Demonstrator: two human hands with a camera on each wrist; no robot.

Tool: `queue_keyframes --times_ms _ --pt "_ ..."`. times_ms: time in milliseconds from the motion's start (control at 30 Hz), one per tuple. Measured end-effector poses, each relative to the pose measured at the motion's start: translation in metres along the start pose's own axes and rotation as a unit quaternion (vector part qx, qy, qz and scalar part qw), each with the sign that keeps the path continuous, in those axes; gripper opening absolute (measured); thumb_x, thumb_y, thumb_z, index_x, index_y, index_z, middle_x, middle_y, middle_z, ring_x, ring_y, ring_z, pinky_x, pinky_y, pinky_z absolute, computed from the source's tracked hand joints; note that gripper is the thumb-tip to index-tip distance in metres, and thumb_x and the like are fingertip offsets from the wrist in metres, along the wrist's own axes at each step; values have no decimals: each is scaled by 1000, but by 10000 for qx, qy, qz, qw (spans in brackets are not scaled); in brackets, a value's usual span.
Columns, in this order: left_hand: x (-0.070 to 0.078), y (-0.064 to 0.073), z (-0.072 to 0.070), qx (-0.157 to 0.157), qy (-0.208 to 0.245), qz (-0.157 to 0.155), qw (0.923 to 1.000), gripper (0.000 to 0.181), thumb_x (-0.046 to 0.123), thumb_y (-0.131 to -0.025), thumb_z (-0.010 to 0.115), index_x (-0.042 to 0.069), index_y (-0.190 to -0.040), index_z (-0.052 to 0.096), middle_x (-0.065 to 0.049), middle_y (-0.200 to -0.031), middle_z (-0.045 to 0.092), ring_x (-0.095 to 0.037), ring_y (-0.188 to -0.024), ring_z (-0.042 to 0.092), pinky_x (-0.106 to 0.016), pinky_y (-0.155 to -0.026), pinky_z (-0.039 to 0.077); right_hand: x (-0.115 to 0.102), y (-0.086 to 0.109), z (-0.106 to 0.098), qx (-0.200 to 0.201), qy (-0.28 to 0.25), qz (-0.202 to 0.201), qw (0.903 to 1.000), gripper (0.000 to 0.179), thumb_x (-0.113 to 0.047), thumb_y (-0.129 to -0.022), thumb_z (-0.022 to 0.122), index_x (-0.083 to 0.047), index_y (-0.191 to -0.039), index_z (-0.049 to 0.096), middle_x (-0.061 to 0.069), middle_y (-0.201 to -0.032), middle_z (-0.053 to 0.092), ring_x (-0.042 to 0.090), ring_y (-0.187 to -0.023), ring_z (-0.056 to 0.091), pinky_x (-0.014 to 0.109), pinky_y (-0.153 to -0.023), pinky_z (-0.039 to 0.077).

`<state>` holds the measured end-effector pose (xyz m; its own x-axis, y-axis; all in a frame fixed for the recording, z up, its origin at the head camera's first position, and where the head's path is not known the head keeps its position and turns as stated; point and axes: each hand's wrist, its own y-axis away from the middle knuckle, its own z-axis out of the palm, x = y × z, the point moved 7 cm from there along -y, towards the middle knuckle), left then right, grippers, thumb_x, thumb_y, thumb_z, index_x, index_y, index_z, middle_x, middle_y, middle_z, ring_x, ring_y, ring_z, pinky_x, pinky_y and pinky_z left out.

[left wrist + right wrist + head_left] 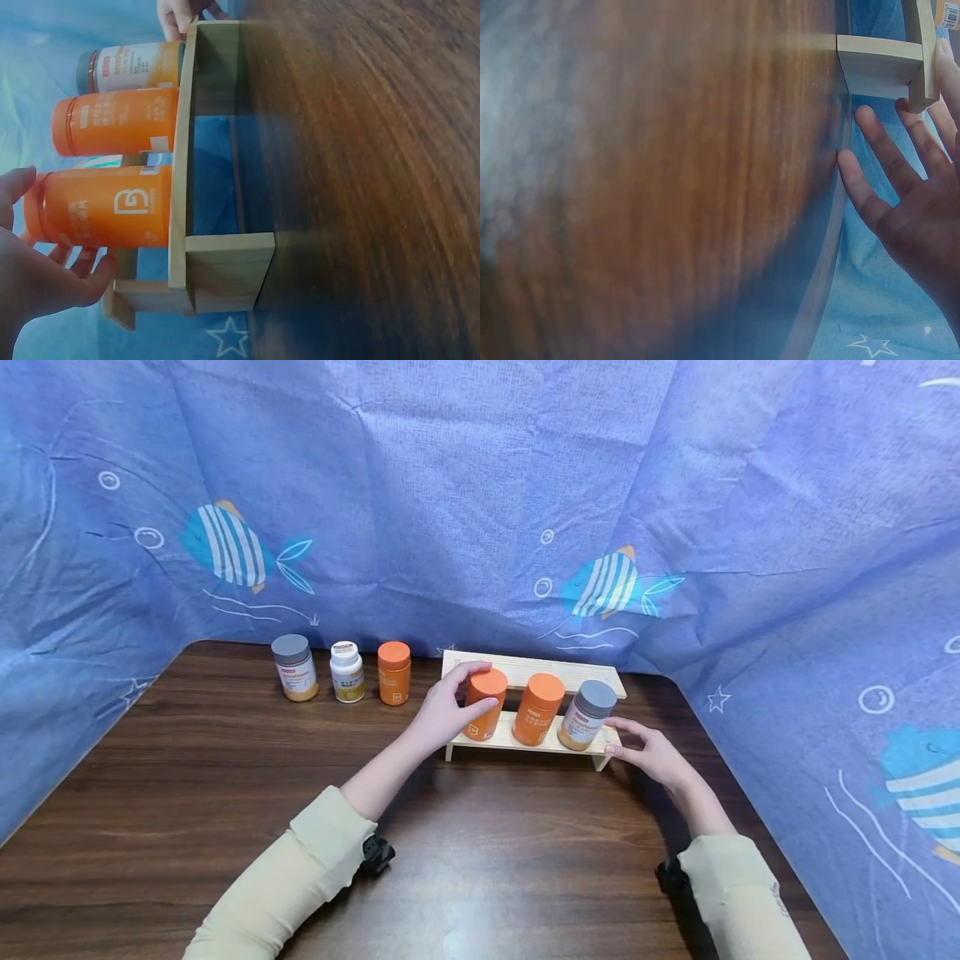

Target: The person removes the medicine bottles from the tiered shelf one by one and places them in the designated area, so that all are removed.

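Observation:
A two-step wooden rack (547,747) stands on the table. On its lower step, an orange bottle (487,706) at the left end sits within the grasp of my left hand (447,710), thumb in front and fingers behind. Beside it are a second orange bottle (538,710) and a grey-capped jar (587,717). At the rack's right end, my right hand (656,756) has its thumb and fingertips against the step's edge, close to the jar. In the right wrist view, the right hand's lower fingers (889,154) are spread and mostly straight, holding nothing.
To the left, a grey-capped jar (295,668), a small white bottle (347,672) and another orange bottle (393,673) stand in a row on the dark wooden table (480,860). A blue fish-print cloth (450,485) hangs behind and around the sides.

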<state>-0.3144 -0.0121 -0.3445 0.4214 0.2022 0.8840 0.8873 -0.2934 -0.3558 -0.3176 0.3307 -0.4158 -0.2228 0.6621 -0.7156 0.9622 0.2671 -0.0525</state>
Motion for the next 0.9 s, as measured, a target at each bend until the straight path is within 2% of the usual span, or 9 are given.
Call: queue_keyframes --times_ms 100,333,500,700,900 --pt "-4 -1 2 48 -101 -33 9999 48 20 -85 71 15 -129 53 -5 -122 60 -20 -96 61 -36 -84 50 0 0 0 -33 -39 18 10000 57 -28 -85 71 -9 -135 51 17 -138 49 33 -113 54 48 -94 41" --pt "-5 -5 1 116 -125 18 9999 44 20 -84 73 16 -124 56 -4 -118 61 -19 -93 61 -34 -82 51 1 -1 0 -33 47 66 10000 56 -29 -86 70 -10 -135 51 18 -137 50 33 -115 52 48 -95 40" --pt "-2 -6 -1 115 -189 61 9997 45 19 -82 74 15 -123 57 -5 -116 62 -19 -90 60 -34 -80 51 1 -1 -1 -27 3 80 10000 56 -29 -86 70 -9 -135 50 18 -138 49 34 -120 48 51 -98 37" --pt "1 -4 -3 159 -277 0 9995 45 20 -80 76 16 -121 59 -3 -113 63 -17 -87 59 -33 -79 50 0 -1 0 -43 40 55 10000 56 -29 -86 69 -10 -136 50 18 -138 49 33 -115 52 48 -95 40" --pt "8 0 -10 336 -287 -79 9990 45 23 -79 78 18 -119 60 -2 -110 64 -19 -88 61 -33 -77 50 1 0 0 -25 20 74 10000 55 -28 -86 70 -11 -135 51 16 -137 50 30 -111 54 44 -93 41"
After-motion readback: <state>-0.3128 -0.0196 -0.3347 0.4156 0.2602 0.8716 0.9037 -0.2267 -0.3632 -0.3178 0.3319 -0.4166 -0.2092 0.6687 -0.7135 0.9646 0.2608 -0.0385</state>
